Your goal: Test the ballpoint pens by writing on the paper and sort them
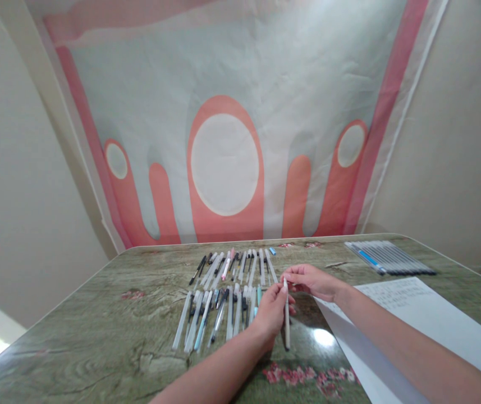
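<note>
A broad stretch of wood-grain table (92, 320) lies between the pens (229, 311), set in two rows, and the left edge. The far edge runs just below a patterned wall cloth (225, 73). On the right, room narrows: a written sheet of paper (438, 322) spreads under the right forearm, with a flat row of refills (392, 259) beyond it.

The left hand (270, 311) reaches in from below, thumb pressed along the held pen (287, 322), fingers curled behind. The right hand (311, 280) comes across from the right, thumb and fingers pinched together at the pen's upper end.

The pen is slim and pale, just right of the front row, its lower end pointing toward the near side.
</note>
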